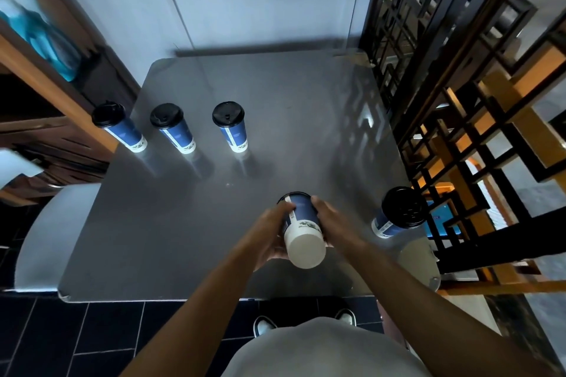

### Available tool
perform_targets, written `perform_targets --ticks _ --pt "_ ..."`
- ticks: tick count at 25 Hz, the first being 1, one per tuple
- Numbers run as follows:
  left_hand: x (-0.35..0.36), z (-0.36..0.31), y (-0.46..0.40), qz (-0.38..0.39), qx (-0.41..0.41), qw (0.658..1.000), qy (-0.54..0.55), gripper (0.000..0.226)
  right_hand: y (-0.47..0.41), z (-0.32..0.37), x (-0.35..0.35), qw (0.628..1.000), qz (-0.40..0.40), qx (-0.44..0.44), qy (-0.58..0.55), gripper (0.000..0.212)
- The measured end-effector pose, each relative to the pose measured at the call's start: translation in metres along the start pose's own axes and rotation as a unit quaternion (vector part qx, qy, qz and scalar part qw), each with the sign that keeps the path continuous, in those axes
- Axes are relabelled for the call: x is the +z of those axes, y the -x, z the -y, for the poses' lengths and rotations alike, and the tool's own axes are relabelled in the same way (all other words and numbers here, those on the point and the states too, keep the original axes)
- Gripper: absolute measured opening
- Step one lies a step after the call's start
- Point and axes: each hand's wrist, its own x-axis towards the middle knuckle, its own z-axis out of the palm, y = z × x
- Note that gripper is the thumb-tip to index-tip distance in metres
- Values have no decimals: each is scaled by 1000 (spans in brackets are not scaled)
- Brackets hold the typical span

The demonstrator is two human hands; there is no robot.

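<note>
Head view looks down on a grey table (pixel 190 223) with a person standing at its near edge. Both hands hold 1 blue cup (pixel 301 220) over the near part of the table, a bit right of the middle. The cup is tipped over, so its white bottom faces up at the camera and its dark top end points away and down. I cannot tell if the top end touches the table.

The left hand (pixel 269 234) is curled round the left side of the cup, with the fingers wrapped under it. The right hand (pixel 332 223) grips the right side, and its fingertips (pixel 317 202) reach up near the dark top end. Both hands are closed snug on the cup.

Far back on the left, 3 cups stand upright in a row, each with a black lid: the first cup (pixel 118 127) at the table's left edge, the second cup (pixel 173 128) beside it, and the third cup (pixel 231 128) a little more to the right. They do not touch each other. A lone cup (pixel 398 214) with a black lid stands by the right edge, near the right hand but apart from it.

A dark wooden screen (pixel 459 101) rises just past the right edge. A pale chair (pixel 46 232) sits at the left side of the table.
</note>
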Motion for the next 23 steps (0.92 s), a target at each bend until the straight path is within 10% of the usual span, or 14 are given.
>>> perform_targets --ticks 17,23 --pt "-5 1 9 44 -7 994 97 51 8 1 8 998 34 -1 -55 34" --pt "-14 13 16 30 121 961 -248 33 18 1 -18 988 104 -104 -53 23"
